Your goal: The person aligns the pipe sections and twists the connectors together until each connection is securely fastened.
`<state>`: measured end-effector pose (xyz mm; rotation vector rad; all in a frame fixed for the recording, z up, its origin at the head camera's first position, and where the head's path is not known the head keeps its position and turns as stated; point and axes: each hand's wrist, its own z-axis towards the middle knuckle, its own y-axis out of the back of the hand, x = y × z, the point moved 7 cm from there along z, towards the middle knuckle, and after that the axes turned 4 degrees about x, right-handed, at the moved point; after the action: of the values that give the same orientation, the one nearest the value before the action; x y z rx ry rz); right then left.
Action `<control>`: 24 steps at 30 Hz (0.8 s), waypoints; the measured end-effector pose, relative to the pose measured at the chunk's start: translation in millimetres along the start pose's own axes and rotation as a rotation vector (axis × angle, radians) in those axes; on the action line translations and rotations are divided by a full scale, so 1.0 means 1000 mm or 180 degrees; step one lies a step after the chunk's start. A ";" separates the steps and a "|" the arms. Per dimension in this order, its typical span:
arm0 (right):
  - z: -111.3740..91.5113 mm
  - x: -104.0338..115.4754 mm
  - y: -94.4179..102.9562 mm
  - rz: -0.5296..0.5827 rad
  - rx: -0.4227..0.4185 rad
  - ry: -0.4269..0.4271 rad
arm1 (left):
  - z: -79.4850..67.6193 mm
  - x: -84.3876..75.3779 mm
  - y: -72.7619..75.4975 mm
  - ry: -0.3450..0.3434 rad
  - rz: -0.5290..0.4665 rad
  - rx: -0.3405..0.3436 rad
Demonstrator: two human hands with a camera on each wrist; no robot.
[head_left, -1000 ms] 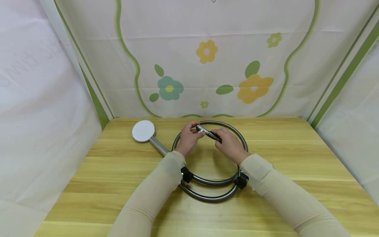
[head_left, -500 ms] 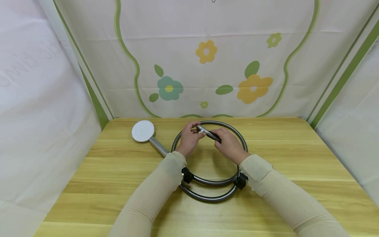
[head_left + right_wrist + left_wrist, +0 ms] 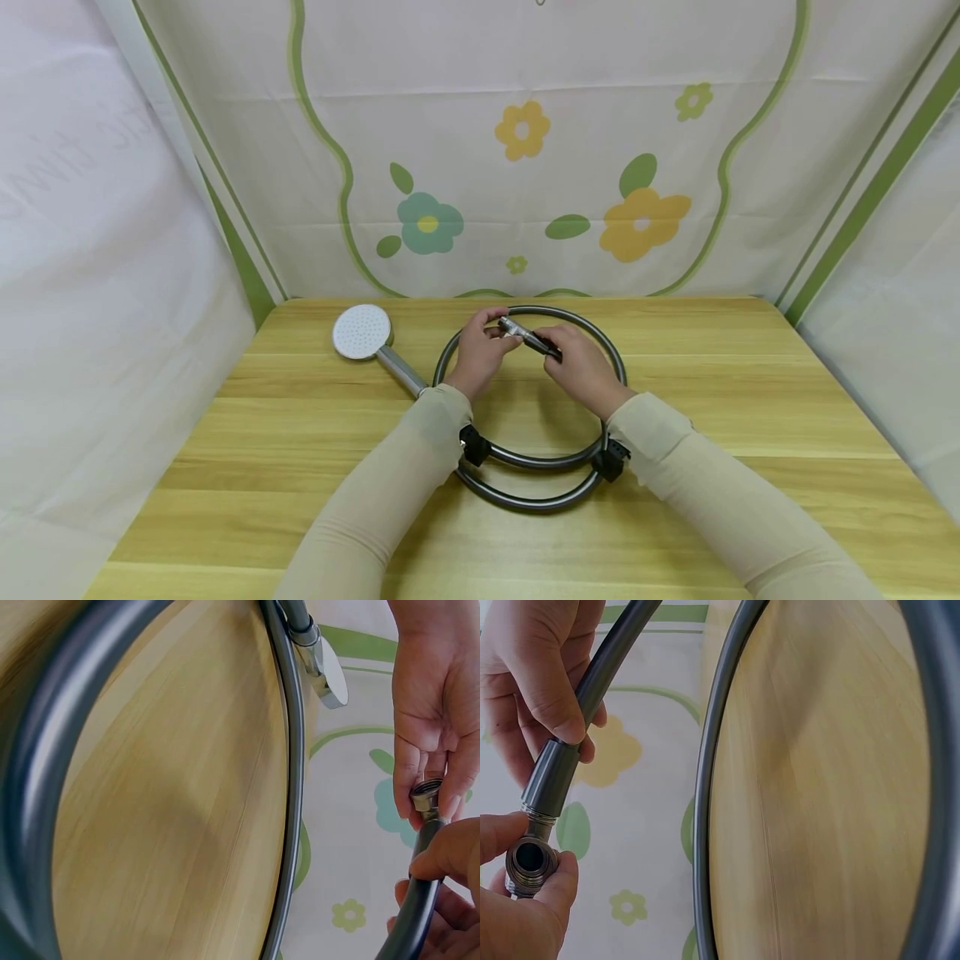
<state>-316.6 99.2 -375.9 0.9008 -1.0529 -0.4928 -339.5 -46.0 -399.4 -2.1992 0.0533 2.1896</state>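
Note:
My left hand (image 3: 480, 352) pinches a small silvery threaded fitting (image 3: 531, 859) between thumb and fingers. Its round open mouth shows in the left wrist view. Against it sits the dark tapered end nut (image 3: 551, 776) of a grey shower hose (image 3: 616, 656), with a few metal threads visible between the two. My right hand (image 3: 581, 368) grips the hose just behind that nut, thumb along the tube. In the right wrist view the fitting lies among the left fingertips, above the right hand (image 3: 457, 859). Both hands are raised over the hose's coil.
The rest of the hose lies looped (image 3: 543, 503) on the wooden table (image 3: 750, 500) beneath my forearms. A shower head (image 3: 362, 332) with a white face lies at the left, its handle (image 3: 402, 369) pointing toward the coil. A flowered curtain (image 3: 525, 50) rises behind the table.

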 end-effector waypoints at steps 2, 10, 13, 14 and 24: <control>0.000 0.000 0.000 0.0014 -0.0010 0.0011 | -0.001 -0.001 0.000 0.0000 -0.0015 0.0020; 0.000 -0.002 0.000 0.0070 -0.0014 -0.0007 | -0.001 -0.001 -0.001 -0.0004 -0.0045 0.0054; 0.000 -0.003 -0.001 0.0068 -0.0035 -0.0008 | -0.001 0.001 -0.001 -0.0021 -0.0054 0.0023; 0.000 -0.004 -0.002 0.0066 -0.0039 -0.0014 | 0.000 0.001 -0.001 -0.0028 -0.0058 0.0016; -0.001 -0.008 -0.005 0.0138 0.0019 -0.0032 | 0.002 0.003 -0.001 -0.0055 -0.0006 0.0058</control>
<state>-318.7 102.4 -384.5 0.8796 -1.0813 -0.4587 -341.1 -44.8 -401.9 -2.1697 0.0705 2.1978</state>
